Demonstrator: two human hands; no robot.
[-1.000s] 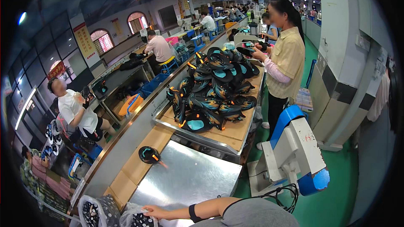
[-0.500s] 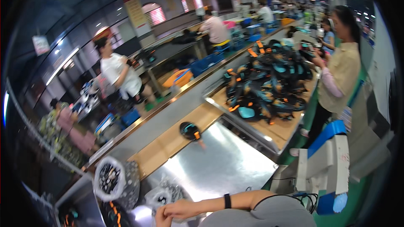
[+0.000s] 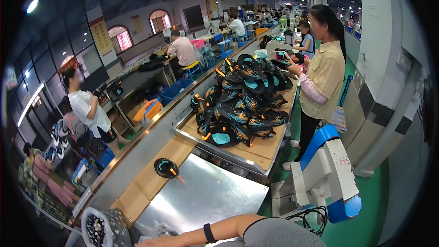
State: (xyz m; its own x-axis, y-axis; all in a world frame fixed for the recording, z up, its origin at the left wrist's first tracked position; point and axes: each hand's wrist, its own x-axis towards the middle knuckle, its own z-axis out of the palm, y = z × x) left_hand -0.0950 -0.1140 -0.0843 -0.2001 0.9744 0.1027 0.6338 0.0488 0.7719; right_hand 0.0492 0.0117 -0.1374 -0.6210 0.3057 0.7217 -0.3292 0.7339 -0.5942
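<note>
At the very bottom edge, the person's right arm reached leftward across the steel counter point(image 3: 206, 196), a grey sleeve pushed up and a black wristband point(image 3: 210, 233) around the wrist. The right hand point(image 3: 153, 243) was cut off by the frame edge, so I could not tell whether its fingers were spread or closed, or whether it held anything; the left hand was out of view. Just beside that hand, at the counter's near left corner, sat a clear plastic bag point(image 3: 103, 226) stuffed with dark patterned pieces, with crumpled clear wrapping point(image 3: 157, 231) between bag and hand. A little farther along, a single black shoe part point(image 3: 165, 168) with teal lining and orange accents lay on the wooden strip at the steel sheet's left edge. To the right, off the counter, stood a white and blue machine point(image 3: 325, 174) with black cables at its base. Beyond the steel sheet, a wooden tray point(image 3: 270, 148) carried a heap of black, teal and orange shoe uppers point(image 3: 242, 98). A co-worker in a yellow shirt point(image 3: 325, 80) stood at its far right side, hands at the pile's far end. Farther off, other workers sat along the line.
</note>
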